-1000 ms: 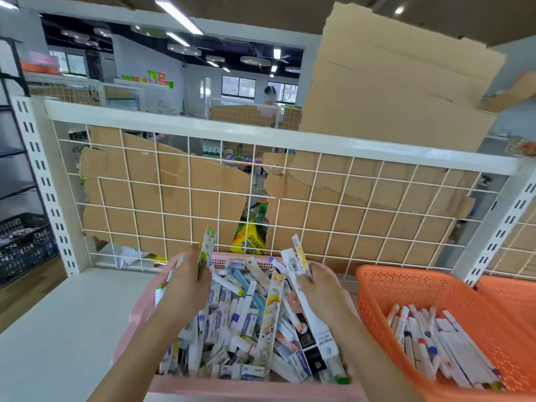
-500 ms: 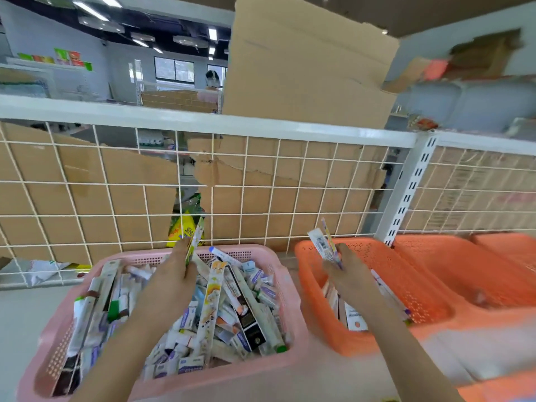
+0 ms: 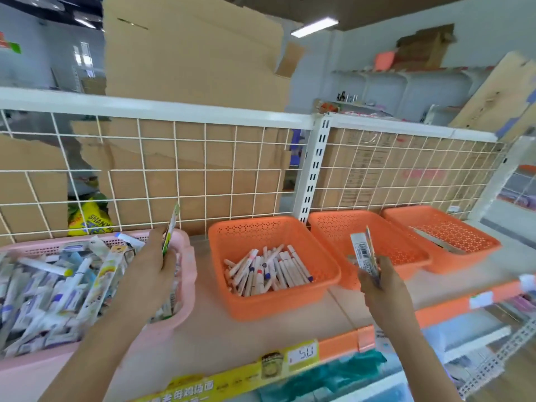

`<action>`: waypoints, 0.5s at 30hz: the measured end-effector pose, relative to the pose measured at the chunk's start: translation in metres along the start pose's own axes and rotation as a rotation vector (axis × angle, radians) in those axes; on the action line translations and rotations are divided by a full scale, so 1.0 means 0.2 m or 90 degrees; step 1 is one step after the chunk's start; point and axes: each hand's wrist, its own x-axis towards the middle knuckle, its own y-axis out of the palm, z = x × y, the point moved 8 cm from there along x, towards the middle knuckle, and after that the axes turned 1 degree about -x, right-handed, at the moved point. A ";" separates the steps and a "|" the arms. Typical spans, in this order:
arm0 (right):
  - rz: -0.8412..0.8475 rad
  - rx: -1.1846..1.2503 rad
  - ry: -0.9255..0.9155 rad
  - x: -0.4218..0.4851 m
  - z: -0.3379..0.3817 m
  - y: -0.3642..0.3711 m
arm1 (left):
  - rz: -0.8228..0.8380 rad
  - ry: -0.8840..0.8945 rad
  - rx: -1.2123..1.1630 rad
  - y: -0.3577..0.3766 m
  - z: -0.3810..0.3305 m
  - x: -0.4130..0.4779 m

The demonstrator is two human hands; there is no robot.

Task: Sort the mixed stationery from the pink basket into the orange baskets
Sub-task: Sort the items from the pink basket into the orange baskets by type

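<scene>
Right hand (image 3: 380, 282), gripping fanned packets (image 3: 362, 253), has swung to the middle orange basket (image 3: 342, 216); left hand (image 3: 150, 265) pinches a green packet (image 3: 171, 227) over the pink basket (image 3: 188, 288). Fanned packets may slip short.

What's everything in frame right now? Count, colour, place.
pink basket: 1, pink, shelf left
mixed stationery: many, mostly white, inside it
orange baskets: 3, orange, row to its right
markers: many, white, leftmost orange basket
flat packet: 1, grey, rightmost orange basket
wire grid panels: 2, white, behind baskets
yellow bag: 1, yellow, behind grid
left hand: holds green pack over pink basket
right hand: holds barcoded pack near middle orange basket
</scene>
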 end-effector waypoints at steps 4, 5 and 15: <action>-0.036 0.009 0.022 -0.03 -0.24 -0.24 | 0.021 0.040 -0.022 0.20 -0.19 -0.14; -0.042 0.011 0.026 -0.04 -0.29 -0.30 | 0.018 0.048 -0.020 0.25 -0.22 -0.16; -0.092 0.016 0.078 -0.07 -0.70 -0.72 | 0.015 0.049 0.008 0.60 -0.63 -0.33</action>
